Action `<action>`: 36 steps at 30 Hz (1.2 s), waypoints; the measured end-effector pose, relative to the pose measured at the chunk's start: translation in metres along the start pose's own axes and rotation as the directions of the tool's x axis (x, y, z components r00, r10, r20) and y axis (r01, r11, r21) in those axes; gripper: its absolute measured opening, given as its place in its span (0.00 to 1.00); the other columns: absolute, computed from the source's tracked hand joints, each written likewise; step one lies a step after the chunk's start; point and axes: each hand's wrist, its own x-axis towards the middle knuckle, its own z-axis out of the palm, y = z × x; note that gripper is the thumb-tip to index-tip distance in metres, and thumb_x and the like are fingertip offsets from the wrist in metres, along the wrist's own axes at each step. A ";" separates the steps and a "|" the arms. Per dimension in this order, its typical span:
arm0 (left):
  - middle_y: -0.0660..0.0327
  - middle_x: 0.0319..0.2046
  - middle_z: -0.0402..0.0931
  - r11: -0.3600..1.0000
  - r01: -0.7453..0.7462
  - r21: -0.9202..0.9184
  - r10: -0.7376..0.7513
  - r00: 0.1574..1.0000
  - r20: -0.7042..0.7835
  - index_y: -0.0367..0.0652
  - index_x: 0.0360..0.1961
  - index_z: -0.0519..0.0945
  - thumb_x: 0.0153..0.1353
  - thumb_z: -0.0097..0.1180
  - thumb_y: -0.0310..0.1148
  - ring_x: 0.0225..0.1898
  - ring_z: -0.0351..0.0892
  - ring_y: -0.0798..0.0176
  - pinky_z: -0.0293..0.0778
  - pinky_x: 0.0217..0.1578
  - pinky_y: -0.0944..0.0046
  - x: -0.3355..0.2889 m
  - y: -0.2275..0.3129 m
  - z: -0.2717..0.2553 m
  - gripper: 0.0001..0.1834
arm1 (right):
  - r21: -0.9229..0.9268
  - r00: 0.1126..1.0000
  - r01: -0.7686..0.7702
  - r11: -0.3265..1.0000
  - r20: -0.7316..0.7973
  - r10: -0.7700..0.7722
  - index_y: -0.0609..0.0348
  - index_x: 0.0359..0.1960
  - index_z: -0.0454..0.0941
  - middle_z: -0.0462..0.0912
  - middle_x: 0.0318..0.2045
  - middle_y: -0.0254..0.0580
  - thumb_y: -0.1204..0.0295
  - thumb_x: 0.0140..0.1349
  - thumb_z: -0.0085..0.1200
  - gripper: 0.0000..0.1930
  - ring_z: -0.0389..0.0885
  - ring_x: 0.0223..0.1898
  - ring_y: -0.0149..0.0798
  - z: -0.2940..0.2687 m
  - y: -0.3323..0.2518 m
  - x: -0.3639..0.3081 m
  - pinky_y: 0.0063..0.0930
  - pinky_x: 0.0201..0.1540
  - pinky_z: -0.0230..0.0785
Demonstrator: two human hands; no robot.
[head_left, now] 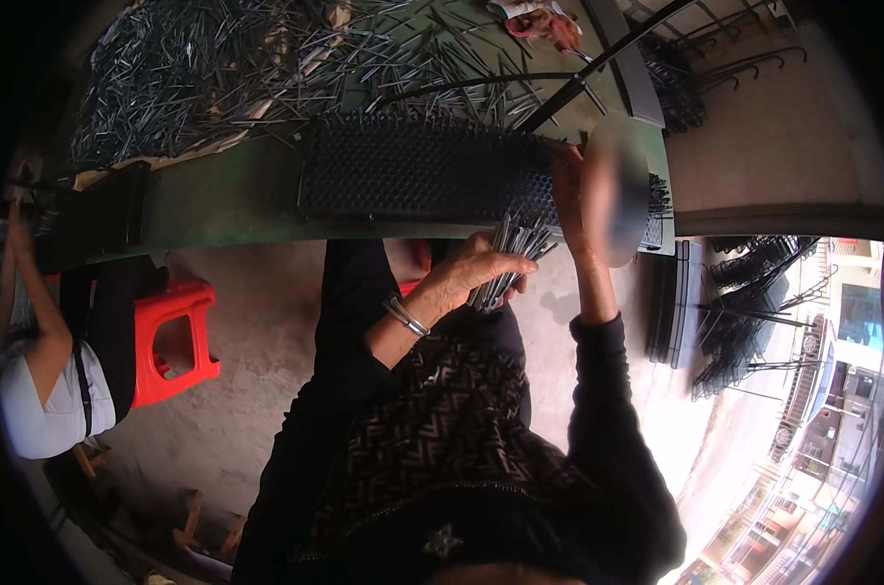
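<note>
My left hand (pixel 464 271), with a silver bangle at the wrist, is closed around a bundle of thin grey sticks (pixel 510 242). It holds them just off the table's near edge, over my lap. A long black tray with rows of small holes (pixel 393 175) lies along that edge. My right hand (pixel 573 210) is at the tray's right end. A blurred patch covers part of this hand, and its fingers are too hidden to show whether they grip anything.
A large heap of loose thin sticks (pixel 198 73) covers the green table's far left. A black bar (pixel 578 83) slants over the far right side. To the left are a red plastic stool (pixel 174 341) and another person (pixel 52 380). Black wire racks (pixel 749 322) stand at right.
</note>
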 end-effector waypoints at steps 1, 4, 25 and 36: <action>0.61 0.20 0.78 1.000 0.000 0.003 0.000 1.000 -0.010 0.39 0.28 0.79 0.55 0.63 0.34 0.19 0.75 0.71 0.71 0.19 0.70 0.000 0.001 0.000 0.09 | -0.110 0.998 0.066 0.992 0.002 -0.066 0.49 0.43 0.84 0.78 0.35 0.39 0.70 0.61 0.57 0.09 0.77 0.33 0.42 -0.001 -0.005 0.002 0.31 0.35 0.69; 0.62 0.20 0.78 1.000 -0.005 0.019 0.006 1.000 -0.017 0.39 0.28 0.79 0.55 0.63 0.33 0.19 0.74 0.71 0.70 0.20 0.70 0.000 0.000 -0.002 0.09 | 0.058 0.989 -0.034 0.998 0.147 0.025 0.51 0.45 0.84 0.78 0.39 0.40 0.69 0.61 0.59 0.11 0.77 0.37 0.38 -0.014 -0.010 0.000 0.29 0.39 0.69; 0.58 0.24 0.80 0.998 0.025 -0.063 -0.024 0.999 0.022 0.38 0.34 0.79 0.53 0.65 0.32 0.23 0.79 0.67 0.74 0.21 0.68 0.004 -0.006 -0.004 0.11 | 0.416 0.950 -0.309 0.855 0.085 0.302 0.61 0.37 0.75 0.84 0.29 0.40 0.74 0.67 0.47 0.05 0.82 0.30 0.31 -0.037 -0.016 0.001 0.26 0.37 0.73; 0.58 0.27 0.81 0.969 0.011 -0.248 -0.043 0.991 -0.124 0.38 0.38 0.78 0.56 0.65 0.34 0.25 0.81 0.66 0.79 0.24 0.67 -0.005 0.000 0.000 0.14 | 0.106 0.989 -0.087 0.991 -0.112 0.099 0.55 0.40 0.74 0.82 0.28 0.45 0.70 0.68 0.49 0.05 0.81 0.28 0.48 -0.010 -0.003 0.006 0.37 0.31 0.71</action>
